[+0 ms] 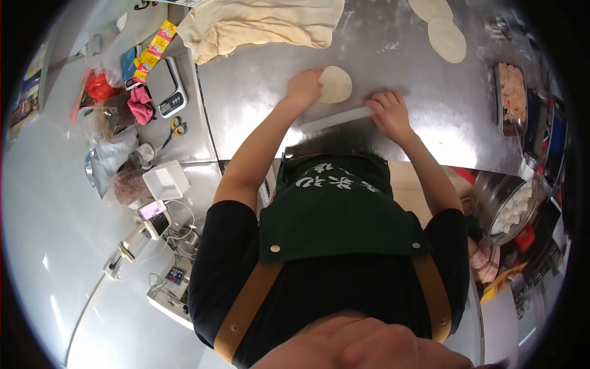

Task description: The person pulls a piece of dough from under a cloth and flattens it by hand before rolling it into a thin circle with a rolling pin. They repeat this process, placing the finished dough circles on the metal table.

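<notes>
A thin round dough wrapper [336,85] lies on the steel worktop, and my left hand [305,88] has its fingers closed at the wrapper's left edge. Below it a pale rolling pin [337,120] lies at a slant, apart from the dough. My right hand [391,115] grips the pin's right end, with the palm side hidden. Two finished-looking dough rounds [447,40] overlap at the far right of the worktop. At the back left, a cream cloth [258,27] is spread out in folds; anything beneath it is hidden.
A metal tray of pinkish filling [512,92] stands at the right edge. Below it is a round pot holding white pieces [513,212]. To the left are a kitchen scale [166,86], yellow-handled scissors [176,128], a white tub [167,180] and a phone [152,210].
</notes>
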Available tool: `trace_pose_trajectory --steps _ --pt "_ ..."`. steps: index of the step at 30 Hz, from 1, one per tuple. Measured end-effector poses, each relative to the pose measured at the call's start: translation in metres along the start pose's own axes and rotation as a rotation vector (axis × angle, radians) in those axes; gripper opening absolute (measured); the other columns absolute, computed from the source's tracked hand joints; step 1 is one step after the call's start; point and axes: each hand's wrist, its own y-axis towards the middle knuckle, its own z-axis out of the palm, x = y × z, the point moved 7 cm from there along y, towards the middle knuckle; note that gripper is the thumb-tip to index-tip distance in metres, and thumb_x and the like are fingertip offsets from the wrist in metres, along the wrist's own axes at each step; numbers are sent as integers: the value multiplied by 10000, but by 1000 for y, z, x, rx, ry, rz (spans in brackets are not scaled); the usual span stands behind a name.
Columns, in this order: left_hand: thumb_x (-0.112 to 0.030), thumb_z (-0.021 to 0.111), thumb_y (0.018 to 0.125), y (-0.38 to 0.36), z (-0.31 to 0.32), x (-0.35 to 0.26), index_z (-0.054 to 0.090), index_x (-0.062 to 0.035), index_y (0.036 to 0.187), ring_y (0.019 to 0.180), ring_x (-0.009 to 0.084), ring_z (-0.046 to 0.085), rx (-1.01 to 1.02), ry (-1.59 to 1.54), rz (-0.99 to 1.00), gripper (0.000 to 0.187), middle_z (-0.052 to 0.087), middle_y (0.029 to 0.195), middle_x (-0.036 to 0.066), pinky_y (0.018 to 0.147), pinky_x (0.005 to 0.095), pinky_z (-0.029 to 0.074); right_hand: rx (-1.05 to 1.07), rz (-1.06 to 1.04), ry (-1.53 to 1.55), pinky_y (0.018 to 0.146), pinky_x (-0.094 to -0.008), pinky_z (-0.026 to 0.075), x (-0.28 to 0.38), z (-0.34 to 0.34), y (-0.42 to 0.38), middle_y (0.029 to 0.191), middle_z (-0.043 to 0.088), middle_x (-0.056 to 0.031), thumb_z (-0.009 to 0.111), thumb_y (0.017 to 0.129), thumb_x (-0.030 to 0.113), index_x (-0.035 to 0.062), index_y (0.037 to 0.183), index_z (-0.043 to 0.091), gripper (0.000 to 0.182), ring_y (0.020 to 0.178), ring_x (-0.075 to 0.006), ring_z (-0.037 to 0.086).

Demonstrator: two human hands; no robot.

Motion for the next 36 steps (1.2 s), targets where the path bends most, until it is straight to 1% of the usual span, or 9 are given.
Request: trace_pose_trajectory --steps 7,10,13,18,21,27,30,34,36 --pt "-145 647 824 3 6 20 634 -39 1010 987 362 611 -91 -95 72 214 640 1034 171 827 455 494 -21 -91 46 1072 -495 324 -3 7 61 1096 563 -65 713 786 262 115 1092 611 355 1108 -280 512" --pt "-144 642 824 4 8 19 636 -37 1014 980 368 610 -74 -139 65 218 638 1038 176 829 455 490 -226 101 -104 1086 -510 306 -2 9 76 1245 554 -96 640 849 341 97 1177 600 411 1202 -296 487" --pt "-147 639 825 1 11 20 646 -28 1013 955 372 616 -126 -217 87 223 644 1035 181 826 453 491 -267 285 -204 1094 -527 287 -2 24 67 1400 483 -123 562 890 347 89 1276 562 464 1303 -308 431" --pt "-158 634 815 12 4 17 671 -30 1048 872 350 641 -202 -385 160 268 671 952 184 783 397 501 -253 305 -243 1087 -551 285 -4 34 69 1462 431 -129 532 894 278 89 1340 518 485 1331 -326 416" --pt "-170 645 808 15 1 13 673 -39 1071 860 350 642 -96 -547 30 296 678 940 182 775 394 502 -284 315 -258 1068 -555 310 3 27 87 1451 437 -145 545 876 261 71 1304 542 468 1314 -328 429" --pt "-201 658 790 29 5 7 683 -49 1033 883 352 648 -91 -204 190 288 679 919 170 777 417 502 -249 303 -285 1068 -550 314 0 32 85 1461 418 -152 545 885 277 46 1317 512 491 1306 -329 434" --pt "-196 650 787 34 0 -6 681 -59 993 925 340 645 97 -56 139 249 683 940 146 787 422 505 -296 304 -219 1081 -545 298 1 31 91 1464 409 -151 546 890 295 40 1323 503 505 1307 -333 429" --pt "-163 654 780 29 5 -16 684 -74 946 927 343 648 21 121 234 191 683 925 152 803 449 517 -221 232 -120 1093 -522 294 1 33 50 1445 438 -139 654 825 309 84 1329 507 571 1323 -310 415" --pt "-138 654 781 18 6 -26 680 -80 954 926 337 653 -71 182 282 185 684 917 145 794 456 522 -163 69 -121 1095 -495 299 5 31 23 1370 482 -122 693 793 300 101 1282 538 550 1281 -302 441"
